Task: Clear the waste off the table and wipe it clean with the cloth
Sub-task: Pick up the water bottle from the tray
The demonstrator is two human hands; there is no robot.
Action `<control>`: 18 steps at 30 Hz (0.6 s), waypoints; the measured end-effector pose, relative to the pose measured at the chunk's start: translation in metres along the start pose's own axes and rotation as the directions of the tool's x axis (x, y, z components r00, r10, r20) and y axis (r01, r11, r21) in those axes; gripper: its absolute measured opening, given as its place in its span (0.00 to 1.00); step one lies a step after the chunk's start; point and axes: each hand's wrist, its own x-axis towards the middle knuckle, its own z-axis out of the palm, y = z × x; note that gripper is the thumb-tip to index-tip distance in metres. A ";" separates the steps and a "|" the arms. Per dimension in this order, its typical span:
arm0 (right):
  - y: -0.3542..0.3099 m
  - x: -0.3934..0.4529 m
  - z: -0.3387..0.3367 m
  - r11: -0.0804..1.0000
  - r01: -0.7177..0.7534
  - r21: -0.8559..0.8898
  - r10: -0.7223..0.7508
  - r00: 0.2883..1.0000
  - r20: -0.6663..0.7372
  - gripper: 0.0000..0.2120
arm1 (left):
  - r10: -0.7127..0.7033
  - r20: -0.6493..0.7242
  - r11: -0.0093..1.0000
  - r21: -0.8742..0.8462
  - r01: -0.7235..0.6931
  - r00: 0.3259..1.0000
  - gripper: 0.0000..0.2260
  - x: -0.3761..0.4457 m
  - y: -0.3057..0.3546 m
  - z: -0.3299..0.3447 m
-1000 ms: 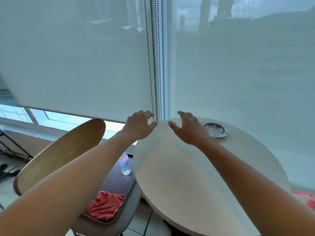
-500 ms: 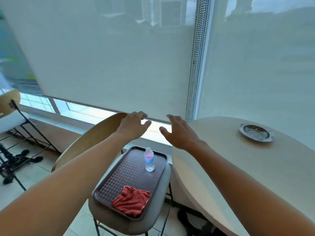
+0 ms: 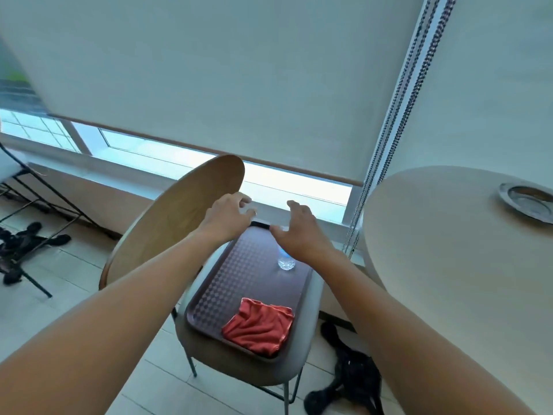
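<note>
Below right hand [image 3: 302,235], cloth [image 3: 258,329]

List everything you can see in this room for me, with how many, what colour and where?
red crumpled cloth: one, red, near end of the tray
small clear plastic bottle: one, clear, upright on the tray, partly behind the right hand
dark brown checkered tray: one, brown, on the chair seat
wooden-backed chair: one, tan back and grey seat, centre
round beige table: one, beige, right
round metal dish: one, silver, on the table's far side
white roller blinds: two, white, over the window
left hand: one, fingers loosely curled, empty, above the tray's far end
right hand: one, open, empty, above the bottle
</note>
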 end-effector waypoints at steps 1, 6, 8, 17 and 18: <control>0.005 0.003 0.009 0.999 -0.036 0.022 0.035 0.999 0.013 0.35 | 0.000 0.018 1.000 -0.011 0.000 1.000 0.17 0.003 -0.006 0.006; 0.038 0.015 0.050 0.969 -0.225 0.104 0.222 0.974 0.041 0.35 | -0.011 0.102 0.997 -0.079 0.019 0.995 0.18 0.017 -0.031 0.042; 0.055 0.021 0.067 0.935 -0.304 0.180 0.300 0.953 0.052 0.33 | -0.007 0.143 0.996 -0.085 0.019 0.990 0.18 0.023 -0.039 0.059; 0.108 0.051 0.126 0.870 -0.451 0.202 0.436 0.893 0.116 0.38 | -0.017 0.245 0.991 -0.121 0.048 0.969 0.21 0.051 -0.053 0.127; 0.113 0.055 0.131 0.864 -0.459 0.210 0.442 0.889 0.123 0.38 | -0.021 0.257 0.989 -0.140 0.058 0.966 0.22 0.054 -0.053 0.134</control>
